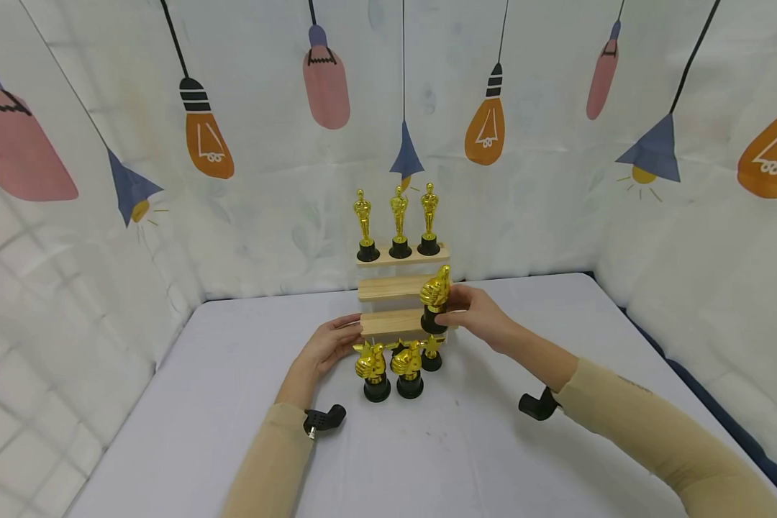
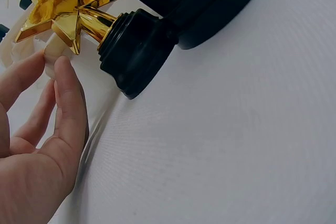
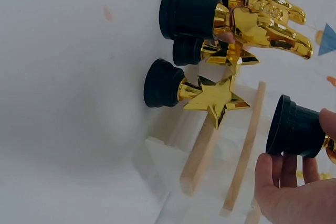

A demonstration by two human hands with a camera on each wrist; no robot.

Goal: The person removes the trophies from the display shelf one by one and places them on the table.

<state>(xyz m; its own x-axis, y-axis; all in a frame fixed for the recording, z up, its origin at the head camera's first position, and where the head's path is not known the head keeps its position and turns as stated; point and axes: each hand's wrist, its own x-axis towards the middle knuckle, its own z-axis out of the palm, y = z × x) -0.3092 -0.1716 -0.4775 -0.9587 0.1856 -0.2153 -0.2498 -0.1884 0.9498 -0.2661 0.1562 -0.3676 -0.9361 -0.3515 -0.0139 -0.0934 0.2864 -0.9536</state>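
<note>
My right hand grips a gold thumbs-up trophy by its black base, at the right end of the lower steps of a tiered wooden display stand. At the stand's left end, my left hand pinches the tip of a wooden slat between its fingertips. Two more thumbs-up trophies, a left one and a right one, stand on the table in front. Star trophies, one of them at the right, stand behind these, partly hidden.
Three gold figure statuettes stand in a row on the top step. A white cloth covers the table. Behind it hangs a pale curtain printed with lamps and bulbs. Each wrist carries a black camera mount.
</note>
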